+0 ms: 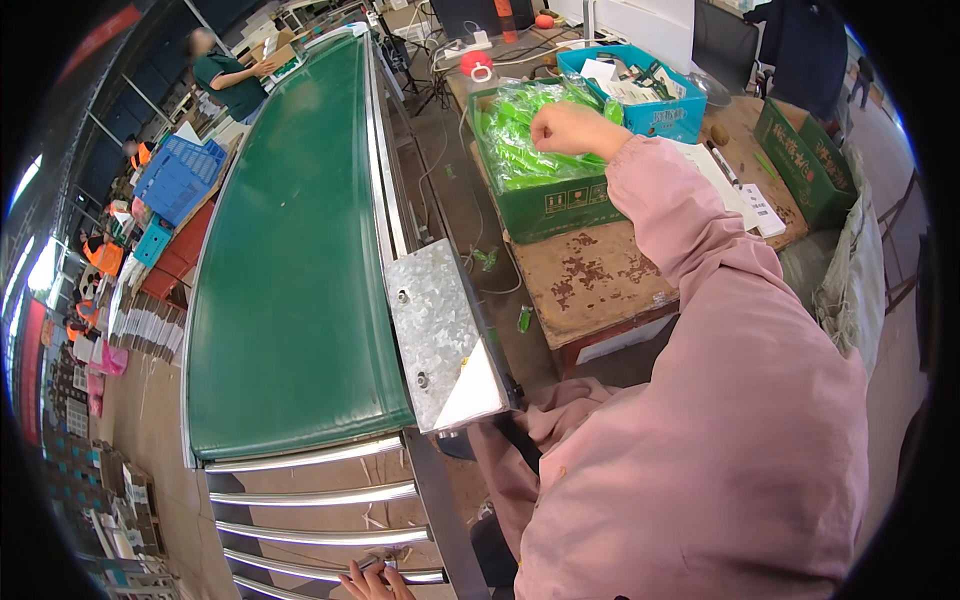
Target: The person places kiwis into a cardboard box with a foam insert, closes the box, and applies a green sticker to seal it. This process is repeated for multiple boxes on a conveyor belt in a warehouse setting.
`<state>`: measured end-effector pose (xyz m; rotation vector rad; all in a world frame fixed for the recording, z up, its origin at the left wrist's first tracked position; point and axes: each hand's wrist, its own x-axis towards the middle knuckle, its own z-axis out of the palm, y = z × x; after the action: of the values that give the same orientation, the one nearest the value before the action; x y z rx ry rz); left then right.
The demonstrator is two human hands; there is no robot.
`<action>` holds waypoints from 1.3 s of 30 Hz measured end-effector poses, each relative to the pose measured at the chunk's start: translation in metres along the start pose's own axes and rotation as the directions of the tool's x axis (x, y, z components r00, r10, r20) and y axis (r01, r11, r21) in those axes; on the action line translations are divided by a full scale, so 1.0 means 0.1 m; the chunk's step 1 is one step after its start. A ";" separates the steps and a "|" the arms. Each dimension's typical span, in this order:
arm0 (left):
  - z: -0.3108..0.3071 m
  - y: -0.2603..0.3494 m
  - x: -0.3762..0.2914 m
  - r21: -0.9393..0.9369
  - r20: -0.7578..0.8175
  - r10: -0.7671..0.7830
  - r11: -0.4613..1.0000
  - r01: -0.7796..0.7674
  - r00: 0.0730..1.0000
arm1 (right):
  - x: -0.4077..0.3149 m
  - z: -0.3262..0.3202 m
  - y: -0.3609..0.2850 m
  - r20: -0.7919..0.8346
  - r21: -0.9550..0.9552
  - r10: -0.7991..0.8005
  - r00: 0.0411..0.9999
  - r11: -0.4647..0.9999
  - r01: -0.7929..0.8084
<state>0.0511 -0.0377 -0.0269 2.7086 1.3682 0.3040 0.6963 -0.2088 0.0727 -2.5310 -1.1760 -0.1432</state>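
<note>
My right hand (574,131), in a pink sleeve, is curled over a green cardboard box (551,214) full of small bright-green items in clear plastic wrappers (517,142). Its fingers are bent in, and whether anything is inside them is hidden. At the bottom edge my left hand (375,583) is partly in view by the metal rollers (322,536), fingers a little spread, close to a small metallic thing that I cannot make out. Between the two hands lies the near end of a green conveyor belt (292,300) with a galvanized metal cover (439,337) at its corner.
A blue box of packets (664,120) stands behind the green one on the worn wooden table (592,277). Paper and a marker pen (724,165) lie to the right, near another green box (806,165). Across the belt, a co-worker (232,82) holds a cardboard box (277,52).
</note>
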 end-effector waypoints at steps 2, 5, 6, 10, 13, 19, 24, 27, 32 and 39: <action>-0.01 -0.01 -0.01 -0.009 0.016 -0.006 1.000 0.006 1.000 | 0.00 -0.12 0.01 -0.102 0.014 0.017 0.995 1.000 -0.015; 0.03 -0.04 -0.01 0.026 0.006 0.007 1.000 -0.007 1.000 | 0.07 -0.21 0.13 -0.215 0.078 0.034 0.976 0.997 -0.018; 0.04 -0.06 -0.02 0.026 0.001 0.004 1.000 -0.004 1.000 | 0.08 -0.27 0.08 -0.236 0.103 0.048 0.970 0.994 -0.024; 0.07 -0.11 -0.03 0.012 -0.013 0.028 1.000 -0.028 1.000 | 0.17 -0.29 -0.01 -0.296 0.166 -0.003 0.955 0.985 0.054; 0.08 -0.12 -0.02 0.013 -0.028 0.041 0.999 -0.041 0.999 | 0.20 -0.12 -0.05 -0.167 0.126 -0.143 0.976 0.978 0.165; 0.03 -0.07 -0.02 -0.015 -0.024 0.019 1.000 -0.019 1.000 | 0.15 0.25 -0.22 0.097 0.047 -0.216 0.972 0.976 0.212; 0.02 -0.04 -0.01 -0.025 -0.010 -0.014 1.000 0.014 1.000 | 0.20 0.18 -0.23 0.031 0.118 -0.158 0.987 0.981 0.154; 0.08 -0.07 -0.03 -0.009 -0.036 0.014 1.000 -0.014 0.999 | 0.25 -0.01 -0.35 -0.218 0.307 -0.132 0.967 0.931 0.196; 0.03 0.02 -0.03 -0.002 -0.075 -0.036 0.999 0.036 0.997 | 0.39 -0.05 -1.08 -0.115 0.933 -0.189 0.975 0.316 0.171; 0.02 0.18 0.13 -0.230 -0.001 -0.304 0.927 0.296 0.953 | -0.03 0.67 -3.00 0.280 0.917 -0.655 0.701 -0.034 -0.398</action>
<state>0.0734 -0.0380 -0.0244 2.2798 1.6200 0.4539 0.4638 -0.0088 0.0897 -0.8778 -1.0328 1.3497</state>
